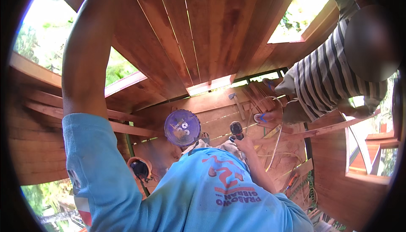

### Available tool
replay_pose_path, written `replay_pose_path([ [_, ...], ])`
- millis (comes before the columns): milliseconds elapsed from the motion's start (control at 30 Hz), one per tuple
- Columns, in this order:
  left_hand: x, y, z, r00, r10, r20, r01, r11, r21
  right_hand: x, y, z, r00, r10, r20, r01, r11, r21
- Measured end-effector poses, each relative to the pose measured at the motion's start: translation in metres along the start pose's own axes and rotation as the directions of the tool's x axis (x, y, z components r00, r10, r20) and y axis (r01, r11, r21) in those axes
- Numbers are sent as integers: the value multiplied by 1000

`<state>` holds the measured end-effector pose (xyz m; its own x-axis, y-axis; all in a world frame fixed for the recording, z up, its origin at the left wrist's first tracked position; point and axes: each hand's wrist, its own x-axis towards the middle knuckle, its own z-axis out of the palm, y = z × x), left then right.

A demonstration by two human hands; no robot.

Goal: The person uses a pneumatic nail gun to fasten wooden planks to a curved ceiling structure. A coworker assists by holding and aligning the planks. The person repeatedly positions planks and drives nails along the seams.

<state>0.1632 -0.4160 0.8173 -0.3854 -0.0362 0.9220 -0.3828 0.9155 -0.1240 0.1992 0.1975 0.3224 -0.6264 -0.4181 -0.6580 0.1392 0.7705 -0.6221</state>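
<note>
My left arm is raised along the left side of the view, and its hand is out of sight past the top edge. Low at centre, my right hand (245, 145) grips a dark cordless drill (236, 128) beside my leg. Left of the drill, a purple bucket (177, 135) holds small white pieces and light debris. A hammer-like tool with a wooden handle (239, 109) lies on the plank floor (211, 108) just above the drill.
A co-worker in a striped shirt (321, 75) stands at right, one arm raised. An orange container (132, 161) with a black item sits lower left. Cords, wood offcuts and an orange-handled tool (291, 181) lie lower right. Plank surfaces (203, 29) and bright openings surround us.
</note>
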Motion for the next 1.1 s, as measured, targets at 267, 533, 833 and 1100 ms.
replay_pose_path([
  [267, 9, 1, 5, 999, 40, 37, -39, 999, -15, -8, 26, 13, 973, 184, 136, -206, 964, 170],
  [533, 16, 9, 19, 994, 75, 75, -75, 997, -6, 16, 100, 48, 927, 274, 255, -301, 951, 72],
  [833, 21, 14, 27, 988, 93, 124, -94, 996, 5, 3, 133, 39, 916, 317, 245, -281, 944, -174],
  [1100, 20, 18, 32, 983, 100, 154, -103, 995, 13, 13, 141, 34, 946, 259, 195, -196, 935, -295],
])
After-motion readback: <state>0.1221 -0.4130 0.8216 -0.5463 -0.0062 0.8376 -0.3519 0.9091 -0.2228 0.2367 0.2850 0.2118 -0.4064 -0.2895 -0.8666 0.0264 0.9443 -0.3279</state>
